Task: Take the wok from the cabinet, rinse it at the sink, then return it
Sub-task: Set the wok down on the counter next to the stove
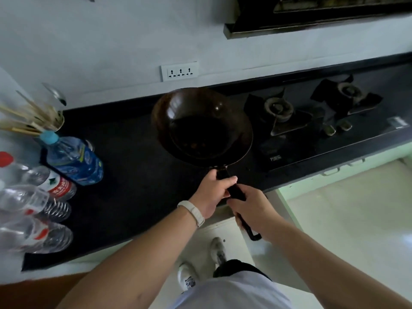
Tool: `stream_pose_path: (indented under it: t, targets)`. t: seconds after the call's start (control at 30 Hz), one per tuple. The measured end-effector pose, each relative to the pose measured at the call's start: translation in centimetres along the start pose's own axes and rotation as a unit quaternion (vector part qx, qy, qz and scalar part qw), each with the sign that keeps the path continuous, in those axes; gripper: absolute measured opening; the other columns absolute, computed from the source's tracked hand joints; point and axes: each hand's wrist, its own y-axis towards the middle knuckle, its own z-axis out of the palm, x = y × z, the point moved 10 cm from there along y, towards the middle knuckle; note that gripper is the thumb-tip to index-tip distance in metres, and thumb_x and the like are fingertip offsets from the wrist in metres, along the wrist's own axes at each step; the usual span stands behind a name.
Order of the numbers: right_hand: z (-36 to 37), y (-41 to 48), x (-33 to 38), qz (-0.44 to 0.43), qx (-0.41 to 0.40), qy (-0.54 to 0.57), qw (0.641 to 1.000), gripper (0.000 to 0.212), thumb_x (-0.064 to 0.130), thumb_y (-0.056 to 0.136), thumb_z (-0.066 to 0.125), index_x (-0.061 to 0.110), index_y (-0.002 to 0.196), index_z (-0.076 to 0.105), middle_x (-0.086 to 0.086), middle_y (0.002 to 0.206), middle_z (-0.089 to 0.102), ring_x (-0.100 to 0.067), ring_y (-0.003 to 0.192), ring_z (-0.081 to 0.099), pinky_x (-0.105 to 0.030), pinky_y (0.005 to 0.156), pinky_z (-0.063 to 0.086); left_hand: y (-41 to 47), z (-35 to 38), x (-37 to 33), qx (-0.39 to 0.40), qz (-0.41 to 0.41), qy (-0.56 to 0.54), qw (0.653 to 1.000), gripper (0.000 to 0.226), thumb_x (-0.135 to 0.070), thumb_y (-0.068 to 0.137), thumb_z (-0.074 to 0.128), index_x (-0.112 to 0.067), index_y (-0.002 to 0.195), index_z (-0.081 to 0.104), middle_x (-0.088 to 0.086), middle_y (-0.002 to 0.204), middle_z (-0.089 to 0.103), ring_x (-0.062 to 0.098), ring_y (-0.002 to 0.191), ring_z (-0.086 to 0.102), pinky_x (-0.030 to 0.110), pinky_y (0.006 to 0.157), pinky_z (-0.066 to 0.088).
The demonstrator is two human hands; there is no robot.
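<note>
A dark round wok (201, 128) hangs over the black counter (124, 188), with its long black handle pointing toward me. My left hand (211, 192) grips the handle close to the bowl. My right hand (249, 210) grips the same handle further back, and the handle's hooked end sticks out below it. The wok sits just left of the gas hob. Neither a cabinet nor a sink is in view.
A two-burner gas hob (312, 121) lies to the right, under a range hood (312, 16). Several plastic water bottles (73, 159) and a utensil holder with chopsticks (42, 121) crowd the counter's left end. A wall socket (179, 71) is behind.
</note>
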Motion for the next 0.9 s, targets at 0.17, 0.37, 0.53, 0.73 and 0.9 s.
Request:
stream_pose_path:
  t: [0.17,0.37,0.53,0.73,0.9]
  targets:
    - [0.0,2.8,-0.2,0.003,-0.009,-0.015,1.000,0.021,0.013,0.089,0.058,0.032,0.090,0.065,0.004,0.051,0.061,-0.017,0.043,0.058,-0.028,0.042,0.050,2.7,-0.6,-0.2,0.007,-0.007,0.052,0.999,0.040,-0.026,0.078,0.071,-0.007,0.110,0.057,0.009,0.100,0.067,0.024,0.097,0.069,0.041,0.088,0.057]
    - [0.3,6.9,-0.2,0.025,0.012,-0.017,0.999,0.022,0.013,0.090,0.058,0.034,0.095,0.065,0.003,0.050,0.061,-0.015,0.043,0.057,-0.033,0.046,0.052,6.0,-2.2,-0.9,-0.001,-0.027,0.070,0.997,0.041,-0.028,0.080,0.072,-0.012,0.114,0.056,0.011,0.104,0.071,0.023,0.098,0.072,0.042,0.092,0.057]
    - [0.4,9.8,-1.0,0.049,0.019,-0.024,0.998,0.020,0.022,0.090,0.059,0.033,0.105,0.062,-0.001,0.052,0.063,-0.018,0.042,0.058,-0.041,0.049,0.055,8.3,-3.0,-0.7,0.002,-0.040,0.060,0.997,0.044,-0.026,0.081,0.073,-0.010,0.118,0.054,0.014,0.110,0.069,0.024,0.101,0.071,0.037,0.090,0.056]
    - [0.2,11.9,-1.6,0.049,0.002,-0.028,0.998,0.023,0.022,0.089,0.058,0.035,0.108,0.061,-0.002,0.057,0.067,-0.016,0.043,0.062,-0.038,0.045,0.056,10.4,-3.3,-0.5,0.009,-0.059,0.071,0.996,0.038,-0.020,0.089,0.069,-0.010,0.123,0.054,0.015,0.115,0.069,0.026,0.106,0.069,0.041,0.096,0.054]
    - [0.9,12.4,-1.8,0.052,-0.005,-0.028,0.998,0.027,0.024,0.090,0.056,0.033,0.116,0.058,-0.008,0.068,0.073,-0.014,0.045,0.064,-0.030,0.044,0.055,11.0,-3.7,-0.4,0.015,-0.072,0.065,0.995,0.037,-0.015,0.091,0.066,-0.009,0.125,0.054,0.015,0.116,0.069,0.026,0.107,0.069,0.038,0.095,0.054]
